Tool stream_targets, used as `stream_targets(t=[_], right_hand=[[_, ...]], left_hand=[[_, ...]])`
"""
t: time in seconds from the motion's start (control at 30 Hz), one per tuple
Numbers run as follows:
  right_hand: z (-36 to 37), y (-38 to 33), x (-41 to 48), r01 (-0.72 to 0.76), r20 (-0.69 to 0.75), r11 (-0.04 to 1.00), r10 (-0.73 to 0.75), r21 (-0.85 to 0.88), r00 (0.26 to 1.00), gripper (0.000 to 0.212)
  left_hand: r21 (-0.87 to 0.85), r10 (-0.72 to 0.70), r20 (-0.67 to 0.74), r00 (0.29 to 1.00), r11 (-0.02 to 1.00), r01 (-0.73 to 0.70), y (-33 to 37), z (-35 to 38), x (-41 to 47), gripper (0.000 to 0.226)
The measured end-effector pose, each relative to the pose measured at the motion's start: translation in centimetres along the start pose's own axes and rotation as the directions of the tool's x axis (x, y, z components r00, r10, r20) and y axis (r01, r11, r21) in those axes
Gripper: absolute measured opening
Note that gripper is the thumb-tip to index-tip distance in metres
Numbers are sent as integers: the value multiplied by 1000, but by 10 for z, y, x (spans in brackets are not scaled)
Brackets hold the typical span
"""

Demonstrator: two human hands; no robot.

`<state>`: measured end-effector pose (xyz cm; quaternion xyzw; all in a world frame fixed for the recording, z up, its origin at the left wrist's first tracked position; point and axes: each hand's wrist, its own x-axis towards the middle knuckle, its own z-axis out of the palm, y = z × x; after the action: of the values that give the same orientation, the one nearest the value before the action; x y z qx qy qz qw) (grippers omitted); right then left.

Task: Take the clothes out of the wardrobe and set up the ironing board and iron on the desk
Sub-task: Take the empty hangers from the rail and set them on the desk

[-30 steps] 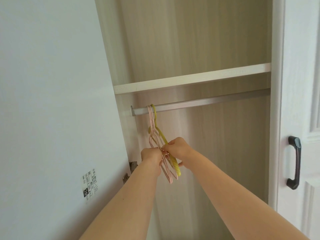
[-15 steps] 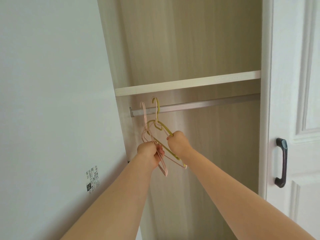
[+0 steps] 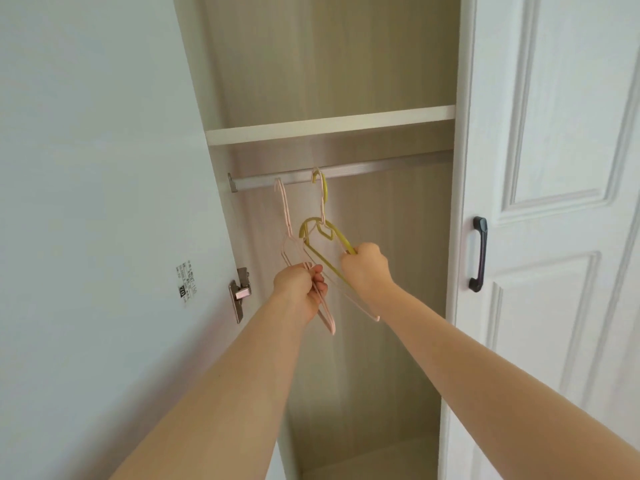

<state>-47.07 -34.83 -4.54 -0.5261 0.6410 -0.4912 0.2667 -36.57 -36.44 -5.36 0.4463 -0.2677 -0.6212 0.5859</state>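
Head view: at 9 o'clock the wardrobe's open door (image 3: 104, 202) carries a label (image 3: 187, 282) and a hinge (image 3: 240, 292). Just right of the hinge, the left hand (image 3: 299, 285) curls round the lower bars of a pink hanger (image 3: 286, 216), whose hook rises at the hand's 11 o'clock to the rail (image 3: 381, 166). The right hand (image 3: 367, 268) grips the arm of a yellow hanger (image 3: 341, 238), hook at its 11 o'clock on the rail. A dark handle (image 3: 479, 254) sits at 3 o'clock.
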Motion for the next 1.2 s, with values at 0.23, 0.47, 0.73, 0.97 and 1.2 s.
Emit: stream_targets(t=[0.23,0.47,0.73,0.97,1.2], right_hand=[[-21,36,-71,-107,-21,994,106,-15,994,19],[-31,75,-168,-178,-43,984,178,-13,983,16],[-31,106,-305,-230,-108,970,221,-76,969,19],[-20,122,-432,-295,-215,950,268,-101,939,19],[-13,138,-550,-380,-226,922,355,-73,907,17]], left_hand=[[3,-62,48,997,998,62,-54,-23,-61,25],[36,-157,96,983,987,154,-109,-68,-142,18],[55,-261,165,951,965,256,-156,-132,-244,19],[104,-347,265,900,938,331,-182,-208,-335,19],[211,-446,316,837,893,397,-209,-281,-407,16]])
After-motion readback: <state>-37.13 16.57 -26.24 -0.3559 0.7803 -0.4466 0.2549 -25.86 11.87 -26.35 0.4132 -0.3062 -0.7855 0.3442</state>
